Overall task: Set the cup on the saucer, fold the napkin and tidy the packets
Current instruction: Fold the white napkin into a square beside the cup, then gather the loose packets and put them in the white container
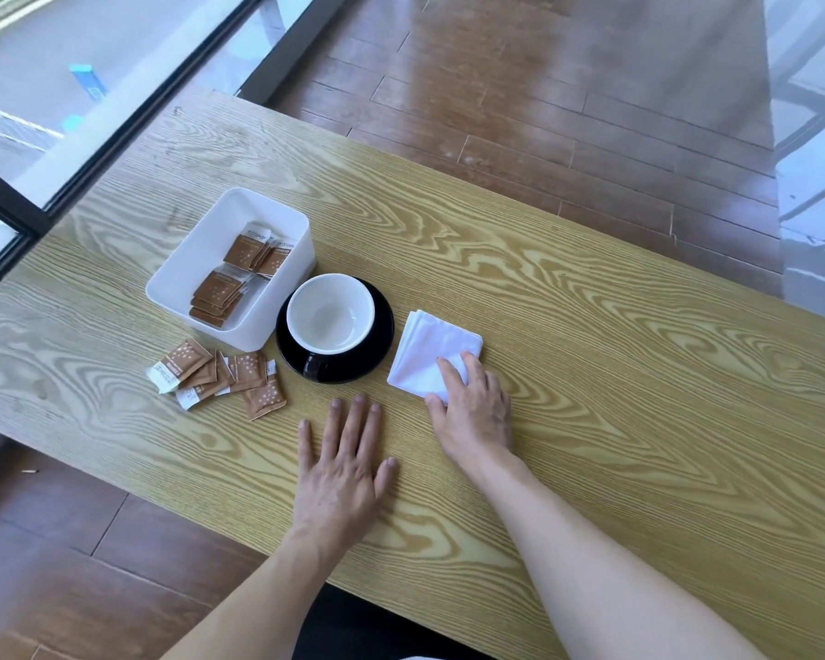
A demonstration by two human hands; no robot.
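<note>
Over on the left a white bin [182, 273] holds some brown packets, with the loose packets [220, 381] still scattered on the surface [591, 326] just in front of it. Beside them the cup [330, 319] sits on the black saucer [382, 326]. The left hand [341, 473] lies flat, fingers spread and holding nothing, while the right hand [472, 407] presses its fingers on the folded napkin [429, 350]. A quick reach for the packets could, I think, clip the saucer or let the napkin spring open.

A single head-worn view looks steeply down and forward over the table's [591, 373] near edge, close in, the far edge visible.
</note>
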